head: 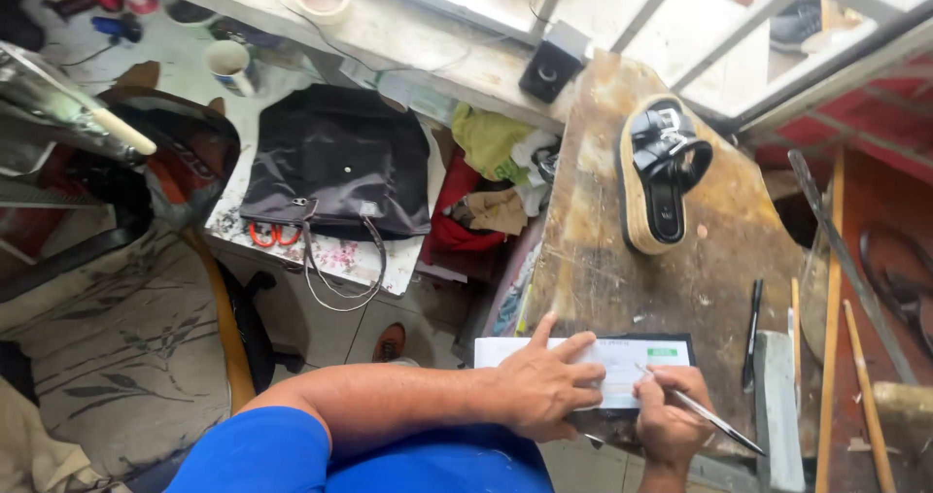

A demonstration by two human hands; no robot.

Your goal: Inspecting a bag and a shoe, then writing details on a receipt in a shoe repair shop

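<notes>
Left hand (pixel 549 386) flattens paper slip (pixel 622 357); right hand (pixel 666 420) grips pen (pixel 705 415).

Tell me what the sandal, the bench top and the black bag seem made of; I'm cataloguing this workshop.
Sandal: the sole's pale, speckled edge looks like cork; the glossy black straps suggest leather or synthetic.
Bench top: likely wood, worn and stained, matte brown with scuffed pale patches.
Black bag: soft, slightly creased, dull sheen, probably nylon or similar fabric; thin handles look like leather.

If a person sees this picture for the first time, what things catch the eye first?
At the bottom, the left hand presses flat on a white paper slip while the right hand writes with a pen. Above them, a black sandal lies on the worn workbench; a black bag lies further left.
</notes>
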